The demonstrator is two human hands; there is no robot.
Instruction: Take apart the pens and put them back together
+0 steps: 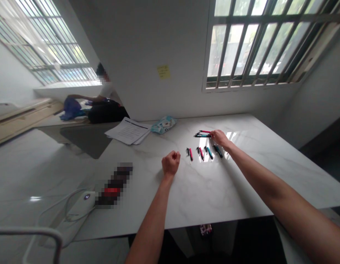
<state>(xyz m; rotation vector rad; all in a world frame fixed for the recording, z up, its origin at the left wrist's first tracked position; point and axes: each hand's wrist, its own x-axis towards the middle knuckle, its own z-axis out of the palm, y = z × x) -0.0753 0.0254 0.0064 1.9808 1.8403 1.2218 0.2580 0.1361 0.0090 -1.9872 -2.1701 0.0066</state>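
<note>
My right hand (219, 138) reaches to the far part of the marble-patterned table (203, 194). Its fingers are closed at the right ends of a small bunch of pens (202, 135), black with red and teal parts; the fingertips are partly hidden. Nearer to me lies a row of pen parts in pairs: a red barrel (191, 154) beside a short black piece, another red one (201, 153), a teal one (210, 152) and a dark one (219, 151). Left of this row, my left hand (170, 163) rests as a fist on the tabletop, with nothing showing in it.
Printed papers (128, 131) and a blue-white wipes packet (163, 124) lie along the wall. At left are a white power strip (79, 209) with cables and a blurred-out dark object (113, 187). Another person (109, 95) sits beyond, holding purple cloth.
</note>
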